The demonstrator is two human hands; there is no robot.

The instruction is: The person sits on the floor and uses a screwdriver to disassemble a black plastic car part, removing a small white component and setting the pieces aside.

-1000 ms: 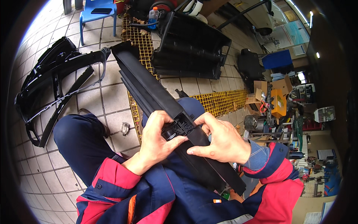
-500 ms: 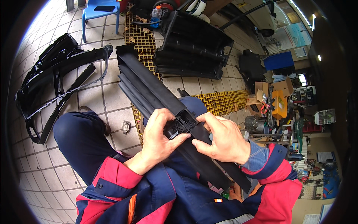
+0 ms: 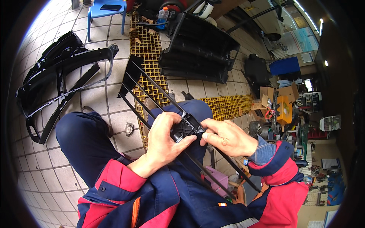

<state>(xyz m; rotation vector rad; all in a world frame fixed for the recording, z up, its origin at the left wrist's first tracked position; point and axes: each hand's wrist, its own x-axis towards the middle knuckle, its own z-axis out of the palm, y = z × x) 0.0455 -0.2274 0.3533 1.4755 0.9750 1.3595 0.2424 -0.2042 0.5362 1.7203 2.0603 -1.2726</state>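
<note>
Across my lap I hold a black plastic radiator shutter (image 3: pixel 194 122), a long frame with several slats. Its thin slats (image 3: pixel 159 90) stand edge-on, with gaps through which floor and trousers show. My left hand (image 3: pixel 162 140) is closed round the near side of the central housing, its thumb over a round silvery part (image 3: pixel 177 137). On the other side, my right hand (image 3: pixel 230 139) pinches the frame or a slat's end beside the housing; its fingertips are partly hidden. The shutter's far end plate (image 3: pixel 132 72) points up and left, over the floor.
A black plastic car front frame (image 3: pixel 62 81) lies on the tiled floor at left. Ahead rests a large black plastic panel (image 3: pixel 199 49) beside yellow floor grating (image 3: pixel 149 47). A small metal part (image 3: pixel 129 129) lies near my knee. Cardboard boxes (image 3: pixel 262 104) stand at right, a blue chair (image 3: pixel 107 14) at far left.
The slats have turned from broad faces that covered the frame to thin edges with open gaps. My right hand has shifted slightly at the housing; my left keeps its grip.
</note>
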